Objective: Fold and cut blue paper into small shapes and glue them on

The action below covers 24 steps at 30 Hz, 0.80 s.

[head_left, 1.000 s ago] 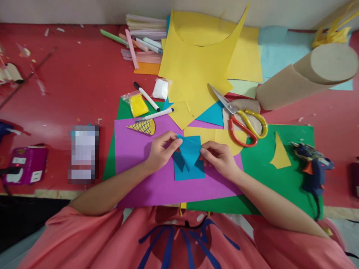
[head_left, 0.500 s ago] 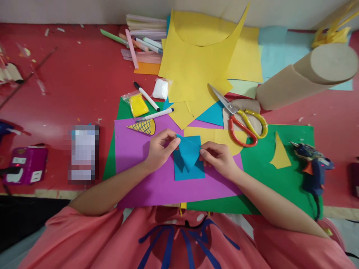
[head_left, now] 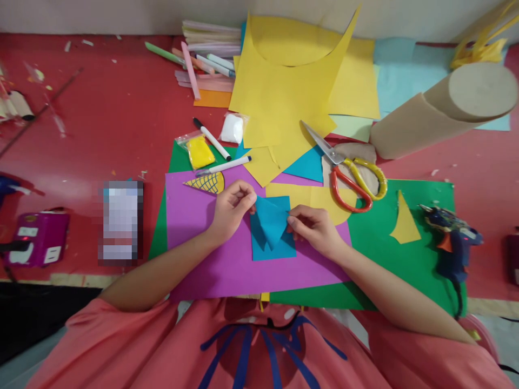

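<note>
Head view: L hand (head_left: pixel 231 213) & R hand (head_left: pixel 316 227) apart, w/ blue paper cutout (head_left: pixel 272 220) stretched between. L thumb & fingertips look pinched on its upper-L corner; R thumb & fingers pinched on its R corner. Cutout's pointed end hangs down btwn hands, over a blue square (head_left: pixel 284 254) of same colour; can't tell if they touch.

Vs 1 s ago: L hand has gone a bit up & left; R fingertips a touch further left, & cutout's R corner w/ them. Everything else same spot.

Under both hands: purple sheet (head_left: pixel 227 275), on green sheet (head_left: pixel 389 265). Just above L hand: yellow cone (head_left: pixel 205 182) w/ blue net lines, then 2 markers, yellow packet (head_left: pixel 200 154) & white packet (head_left: pixel 232 129). Above & btwn hands: big yellow sheet (head_left: pixel 287 92). Above R hand: scissors (head_left: pixel 334 156), red/yellow handles. Right of R hand: yellow scrap (head_left: pixel 406 224), then glue gun (head_left: pixel 458 251) further out. Up & right of R hand, well apart: brown roll (head_left: pixel 430 119). Well left of L hand: phone (head_left: pixel 121 221), screen blurred.
</note>
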Motion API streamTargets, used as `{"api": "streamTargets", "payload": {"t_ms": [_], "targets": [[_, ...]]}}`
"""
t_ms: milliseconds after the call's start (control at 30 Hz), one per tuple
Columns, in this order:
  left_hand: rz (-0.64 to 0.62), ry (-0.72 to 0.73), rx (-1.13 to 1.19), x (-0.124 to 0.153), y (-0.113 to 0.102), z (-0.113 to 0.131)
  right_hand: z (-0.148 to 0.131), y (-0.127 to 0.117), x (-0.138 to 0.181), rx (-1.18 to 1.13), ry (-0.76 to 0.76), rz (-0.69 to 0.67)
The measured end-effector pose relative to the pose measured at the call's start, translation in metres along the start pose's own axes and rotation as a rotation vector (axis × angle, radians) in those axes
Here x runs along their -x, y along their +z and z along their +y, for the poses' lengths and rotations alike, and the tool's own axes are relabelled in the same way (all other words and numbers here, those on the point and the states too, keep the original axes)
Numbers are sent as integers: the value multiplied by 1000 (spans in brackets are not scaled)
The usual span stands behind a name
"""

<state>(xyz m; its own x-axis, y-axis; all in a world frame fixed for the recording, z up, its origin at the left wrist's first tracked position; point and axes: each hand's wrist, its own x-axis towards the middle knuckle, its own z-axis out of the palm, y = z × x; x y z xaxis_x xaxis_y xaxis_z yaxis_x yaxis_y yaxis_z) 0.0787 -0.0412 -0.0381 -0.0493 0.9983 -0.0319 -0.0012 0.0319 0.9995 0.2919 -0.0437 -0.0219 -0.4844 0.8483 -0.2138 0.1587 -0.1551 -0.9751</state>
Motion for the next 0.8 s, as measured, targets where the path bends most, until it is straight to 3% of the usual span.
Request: {"api": "streamTargets", "payload": {"t_ms": [467,600,700,800], "targets": [[-20,-10,-23,-2,1,4,-2,-1,0,-22,4,8],[-176,-30,-78,0,0,6,0,-2,1,-109,26,88],[-320,-13,-254,3,1,9,0,-1,1,-163,35,136],[-355,3,-377,4,2,13,0,0,1,-175,17,143]]}}
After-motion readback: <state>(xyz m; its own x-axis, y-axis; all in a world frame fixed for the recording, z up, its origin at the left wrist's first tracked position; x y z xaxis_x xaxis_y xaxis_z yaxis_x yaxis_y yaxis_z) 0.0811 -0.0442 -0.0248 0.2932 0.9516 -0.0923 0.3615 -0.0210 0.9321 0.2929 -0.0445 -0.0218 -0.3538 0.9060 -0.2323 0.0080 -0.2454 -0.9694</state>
